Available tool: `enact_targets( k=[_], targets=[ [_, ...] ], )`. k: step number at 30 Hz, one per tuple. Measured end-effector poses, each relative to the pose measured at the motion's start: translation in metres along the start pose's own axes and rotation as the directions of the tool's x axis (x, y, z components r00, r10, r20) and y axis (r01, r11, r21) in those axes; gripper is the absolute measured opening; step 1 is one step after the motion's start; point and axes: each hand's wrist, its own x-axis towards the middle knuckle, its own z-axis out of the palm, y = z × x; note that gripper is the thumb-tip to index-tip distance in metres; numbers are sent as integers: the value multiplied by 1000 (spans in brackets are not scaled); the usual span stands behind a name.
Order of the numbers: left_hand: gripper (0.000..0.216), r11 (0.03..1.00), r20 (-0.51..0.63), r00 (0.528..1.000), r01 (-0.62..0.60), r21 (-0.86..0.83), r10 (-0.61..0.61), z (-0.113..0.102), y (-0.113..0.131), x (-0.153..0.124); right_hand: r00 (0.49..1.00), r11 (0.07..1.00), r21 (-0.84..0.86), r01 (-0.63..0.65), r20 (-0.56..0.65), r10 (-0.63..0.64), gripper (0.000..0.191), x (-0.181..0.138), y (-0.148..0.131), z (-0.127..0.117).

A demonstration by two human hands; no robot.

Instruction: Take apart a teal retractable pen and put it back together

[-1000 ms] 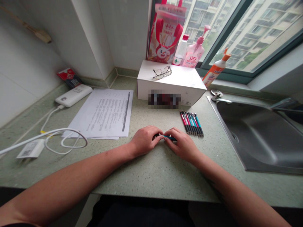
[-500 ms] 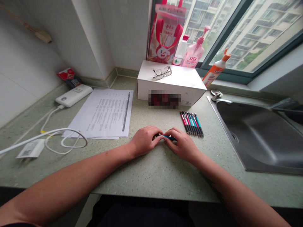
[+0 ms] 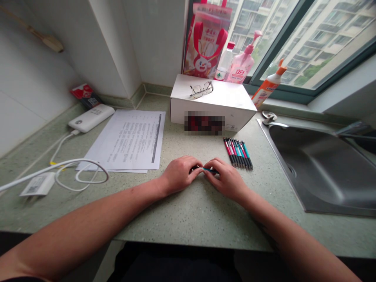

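Between my two hands lies a teal and black pen (image 3: pixel 209 170), held level just above the counter (image 3: pixel 188 219). My left hand (image 3: pixel 182 173) is closed, thumb and fingers pinching the pen's dark end. On the other end, my right hand (image 3: pixel 222 177) is closed in a similar pinch, its fingertips close to those of the left. Parts of the pen are hidden by my fingers. Beyond my right hand, a row of several pens (image 3: pixel 237 153) in red, white and teal with black grips lies side by side on the counter.
Printed sheets (image 3: pixel 126 141), a power bank (image 3: pixel 91 117), a white cable (image 3: pixel 92 161) and a charger (image 3: pixel 38 184) lie to the left. A white box (image 3: pixel 211 102) with glasses (image 3: pixel 201 90) on it stands behind. At right is a steel sink (image 3: pixel 326 168); bottles (image 3: pixel 239 68) line the window.
Both hands keep their grip on the pen with almost no movement. The view has shifted very slightly.
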Motion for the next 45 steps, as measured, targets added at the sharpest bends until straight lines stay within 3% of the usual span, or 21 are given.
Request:
enact_targets(
  k=[45],
  targets=[
    [12,1000,14,1000,1,16,-1,0,1,1,1000,1000,-1,8,9,-8,8,0,-2,-1]
  ],
)
